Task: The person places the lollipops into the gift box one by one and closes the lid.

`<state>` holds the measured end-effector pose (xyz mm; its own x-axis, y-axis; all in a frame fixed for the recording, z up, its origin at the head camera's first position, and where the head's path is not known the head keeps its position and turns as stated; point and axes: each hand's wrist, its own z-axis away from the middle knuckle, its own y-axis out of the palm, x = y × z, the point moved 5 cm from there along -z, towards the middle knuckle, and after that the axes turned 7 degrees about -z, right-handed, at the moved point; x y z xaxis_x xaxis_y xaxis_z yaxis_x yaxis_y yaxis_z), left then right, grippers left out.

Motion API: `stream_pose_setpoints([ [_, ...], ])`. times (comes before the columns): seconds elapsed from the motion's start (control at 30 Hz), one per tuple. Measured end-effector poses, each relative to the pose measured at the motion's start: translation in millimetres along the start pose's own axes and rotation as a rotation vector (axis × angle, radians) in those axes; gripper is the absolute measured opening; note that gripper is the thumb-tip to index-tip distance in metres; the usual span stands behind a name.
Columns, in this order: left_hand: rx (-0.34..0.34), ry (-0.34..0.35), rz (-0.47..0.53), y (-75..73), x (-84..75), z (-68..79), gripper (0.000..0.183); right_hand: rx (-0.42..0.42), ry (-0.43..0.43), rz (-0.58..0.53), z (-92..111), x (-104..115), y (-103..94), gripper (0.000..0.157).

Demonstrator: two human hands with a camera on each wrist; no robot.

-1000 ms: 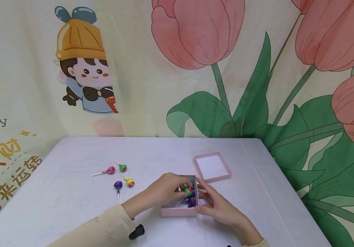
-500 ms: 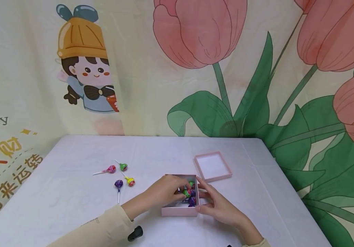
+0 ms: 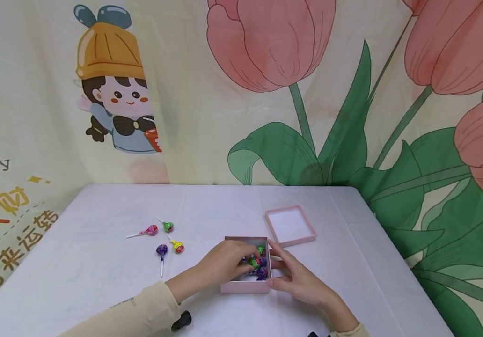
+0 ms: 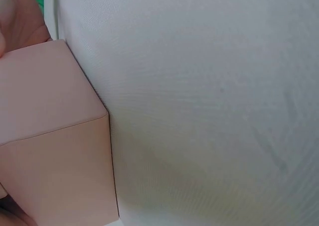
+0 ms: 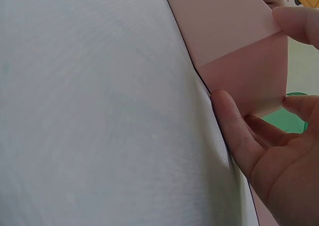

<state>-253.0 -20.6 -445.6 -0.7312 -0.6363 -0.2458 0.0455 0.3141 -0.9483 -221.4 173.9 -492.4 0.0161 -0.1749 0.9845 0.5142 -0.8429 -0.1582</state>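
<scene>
In the head view my left hand (image 3: pixel 226 260) reaches over the left wall of an open pink box (image 3: pixel 245 287). Its thumb and fingertips pinch a green-and-red wrapped lollipop (image 3: pixel 254 264) inside; the stick is hidden. Several more wrapped lollipops (image 3: pixel 261 274), purple and green, lie along the box's right side. My right hand (image 3: pixel 298 280) holds that side from outside, thumb at the near corner and fingers spread toward the far one. In the right wrist view its fingers (image 5: pixel 227 106) touch the box's side. The left wrist view shows the box's pink outer walls (image 4: pixel 55 91).
On the white tabletop (image 3: pixel 111 262) at left lie loose lollipops: pink (image 3: pixel 152 230), green (image 3: pixel 168 227), yellow (image 3: pixel 178 246) and purple (image 3: pixel 162 250). A pink-rimmed lid (image 3: pixel 290 226) lies behind the box, to its right. A printed backdrop (image 3: pixel 182 93) hangs behind the table.
My left hand's fingers shift slightly among the lollipops in the box. The right hand stays on the box, and the loose lollipops and lid stay put.
</scene>
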Motion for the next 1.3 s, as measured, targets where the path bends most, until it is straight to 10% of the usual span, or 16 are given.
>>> stream_pose_setpoints([
  [1.3, -0.010, 0.071, -0.048, -0.9, -1.8, -0.7, 0.019, 0.016, -0.030, 0.009, 1.0, 3.5, 1.6, 0.087],
])
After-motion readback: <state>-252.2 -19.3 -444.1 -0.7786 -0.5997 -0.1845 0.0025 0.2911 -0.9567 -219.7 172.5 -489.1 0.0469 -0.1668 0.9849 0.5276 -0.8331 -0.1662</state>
